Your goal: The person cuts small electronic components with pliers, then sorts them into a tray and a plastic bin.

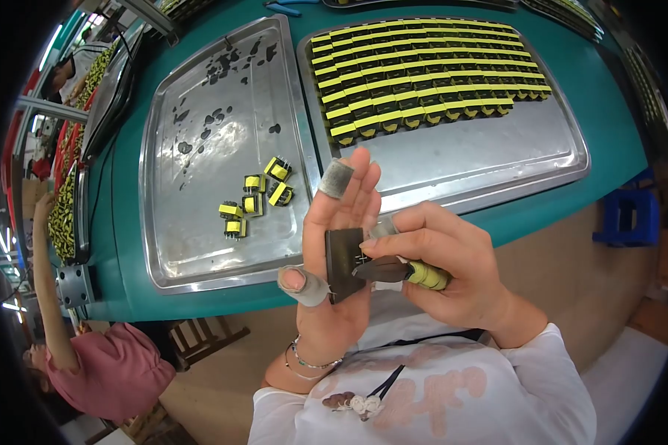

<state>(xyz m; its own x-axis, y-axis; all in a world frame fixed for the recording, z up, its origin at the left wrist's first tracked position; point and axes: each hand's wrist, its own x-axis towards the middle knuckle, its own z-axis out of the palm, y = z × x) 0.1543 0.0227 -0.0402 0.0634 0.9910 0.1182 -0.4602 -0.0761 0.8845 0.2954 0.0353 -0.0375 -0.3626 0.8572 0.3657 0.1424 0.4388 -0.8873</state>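
Observation:
My left hand [332, 215] is turned palm up below the trays, with a dark rectangular block [344, 271] across the palm. The thumb rests along its edge, and the other fingers stretch upward. My right hand [456, 263] grips a tool with a yellow-wrapped handle [429, 276] and a dark pointed blade [382, 270]. The tip reaches the block's right side, beside a few thin metal pins [361, 259]. My right fingertips are near those pins too. Grey finger covers are on the left thumb and a left finger; a pale one is on the right hand.
A metal tray [200, 256] at left carries several loose yellow-and-black transformers [252, 202] and dark scraps. Another tray [512, 159] has dense rows of transformers [423, 81]. Both lie on a green table [122, 245]. A person in pink [115, 371] reaches at left. A blue stool [631, 219] stands right.

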